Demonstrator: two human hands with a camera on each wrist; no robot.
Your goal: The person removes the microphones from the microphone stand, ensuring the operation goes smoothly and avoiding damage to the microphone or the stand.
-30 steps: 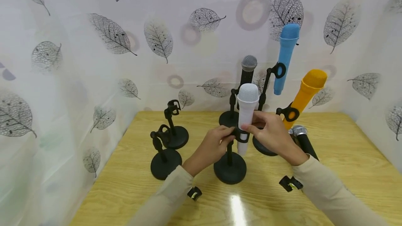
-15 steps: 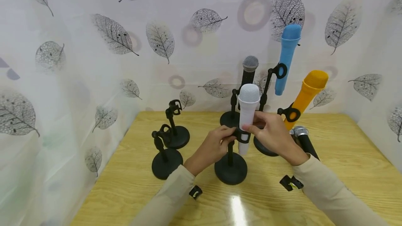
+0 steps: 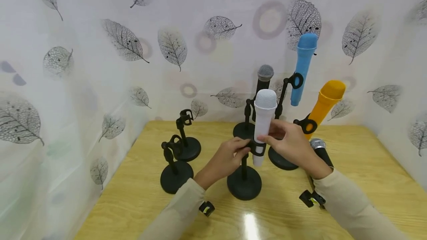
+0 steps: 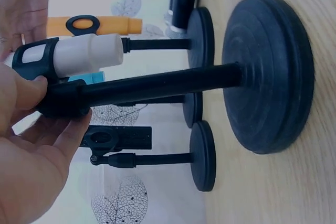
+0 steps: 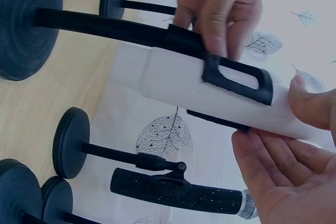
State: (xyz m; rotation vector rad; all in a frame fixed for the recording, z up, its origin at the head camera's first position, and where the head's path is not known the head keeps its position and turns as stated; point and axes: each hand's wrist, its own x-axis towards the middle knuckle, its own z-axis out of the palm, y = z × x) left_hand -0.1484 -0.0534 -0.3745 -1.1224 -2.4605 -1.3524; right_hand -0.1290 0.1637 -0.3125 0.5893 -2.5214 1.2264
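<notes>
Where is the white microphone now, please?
In the head view, the white microphone is right of centre, in a black clip between the left hand and right hand.

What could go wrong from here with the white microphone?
The white microphone might slip through its clip if the right hand lets go before it seats firmly. The stand could tip if pushed, since the microphone sits high above the base. The right sleeve might nudge the black microphone lying nearby.

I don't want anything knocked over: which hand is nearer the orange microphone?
Right. The right hand, pinching the white microphone, is to the lower left of the orange microphone in the head view; the left hand is farther left, gripping the black clip.
</notes>
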